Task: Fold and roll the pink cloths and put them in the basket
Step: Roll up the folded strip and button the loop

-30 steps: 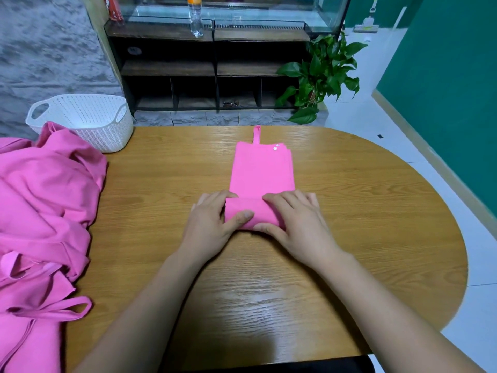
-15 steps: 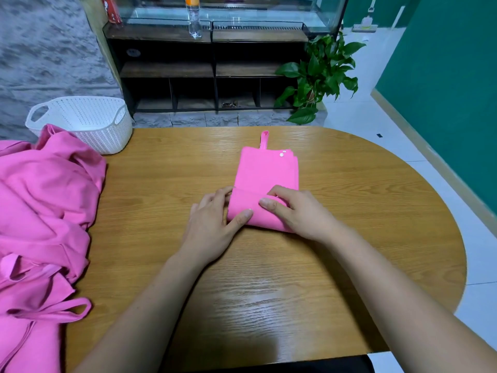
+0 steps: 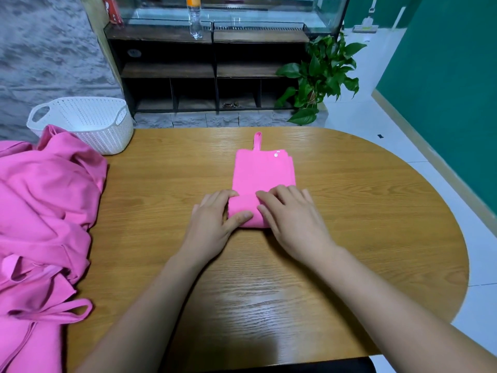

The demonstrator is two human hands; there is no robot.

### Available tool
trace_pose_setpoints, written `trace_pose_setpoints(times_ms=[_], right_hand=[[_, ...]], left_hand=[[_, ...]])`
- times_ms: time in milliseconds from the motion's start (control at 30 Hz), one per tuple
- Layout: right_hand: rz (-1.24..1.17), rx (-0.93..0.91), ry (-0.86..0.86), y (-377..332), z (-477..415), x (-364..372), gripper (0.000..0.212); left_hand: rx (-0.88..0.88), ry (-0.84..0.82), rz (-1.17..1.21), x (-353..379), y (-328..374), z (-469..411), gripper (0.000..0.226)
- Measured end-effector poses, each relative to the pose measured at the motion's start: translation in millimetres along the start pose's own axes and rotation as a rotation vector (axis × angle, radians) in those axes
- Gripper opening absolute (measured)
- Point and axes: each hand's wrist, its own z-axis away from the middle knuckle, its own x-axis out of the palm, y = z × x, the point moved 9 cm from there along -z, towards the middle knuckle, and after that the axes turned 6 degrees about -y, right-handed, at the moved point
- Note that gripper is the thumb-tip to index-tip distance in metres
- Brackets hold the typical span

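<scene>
A pink cloth point(image 3: 263, 170), folded into a narrow strip, lies on the wooden table point(image 3: 363, 211) with a hanging loop and a white snap at its far end. Its near end is rolled up into a short roll point(image 3: 246, 210). My left hand point(image 3: 212, 224) grips the roll's left end, fingers over the top and thumb against the near side. My right hand point(image 3: 293, 219) holds the right end the same way, fingers laid across the top. The white woven basket point(image 3: 102, 130) stands at the table's far left corner.
A heap of pink cloths point(image 3: 45, 197) with straps covers the table's left side, just in front of the basket. Beyond the table stand a dark shelf unit point(image 3: 209, 71) and a potted plant point(image 3: 322, 74). The table's right end is rounded.
My right hand shifted its fingers and settled back across the roll. The roll has turned a little farther up the strip, and the cloth's far end has slid slightly toward me.
</scene>
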Motion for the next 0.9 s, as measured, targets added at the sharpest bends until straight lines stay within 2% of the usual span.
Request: trace_pose_setpoints(times_ms=[133, 333, 533, 700, 800, 900], right_hand=[[0.028, 0.086, 0.003, -1.6, 6.6, 4.0, 0.043], [0.102, 0.114, 0.021, -4.4, -14.5, 3.1, 0.035], [0.020, 0.169, -0.207, 10.5, -39.8, 13.8, 0.041], [-0.171, 0.250, -0.373, 24.0, -53.2, 24.8, 0.047], [-0.153, 0.224, -0.344, 21.6, -49.9, 24.1, 0.042], [-0.037, 0.136, -0.196, 11.4, -37.9, 13.9, 0.038]], left_hand=[[-0.009, 0.008, 0.001, 0.1, -1.0, -1.4, 0.062], [-0.049, 0.048, 0.049, -1.4, -5.9, 0.9, 0.061], [0.039, 0.094, 0.046, -4.8, 0.6, 5.1, 0.047], [0.052, 0.053, 0.021, -2.1, 3.6, 5.6, 0.054], [0.035, 0.039, 0.031, -2.7, 2.0, 3.8, 0.056], [-0.006, 0.038, 0.061, -4.4, 2.2, 3.3, 0.057]])
